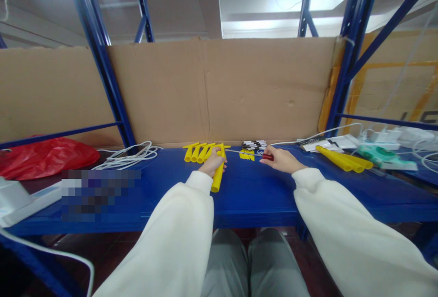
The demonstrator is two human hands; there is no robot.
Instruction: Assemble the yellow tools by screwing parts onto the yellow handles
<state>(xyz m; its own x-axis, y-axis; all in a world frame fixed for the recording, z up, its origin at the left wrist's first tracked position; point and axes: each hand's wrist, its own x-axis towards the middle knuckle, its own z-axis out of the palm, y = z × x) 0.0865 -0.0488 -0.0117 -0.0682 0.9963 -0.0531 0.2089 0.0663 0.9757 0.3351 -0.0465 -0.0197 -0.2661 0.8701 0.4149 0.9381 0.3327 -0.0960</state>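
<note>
My left hand is closed around a yellow tube with a flat yellow crosspiece at its far end. In my right hand is a screwdriver with a dark red handle, its thin shaft pointing left toward the far end of that tube. Whether its tip touches the tube is too small to tell. Left of my left hand lie several similar yellow tubes with crosspieces. Between my hands, farther back, are small yellow pieces and a pile of black and white pieces.
Several plain yellow tubes lie at the right of the blue table, near a green and white object. Coiled white cable, a red plastic bag and a white power strip are at left. Cardboard walls the back.
</note>
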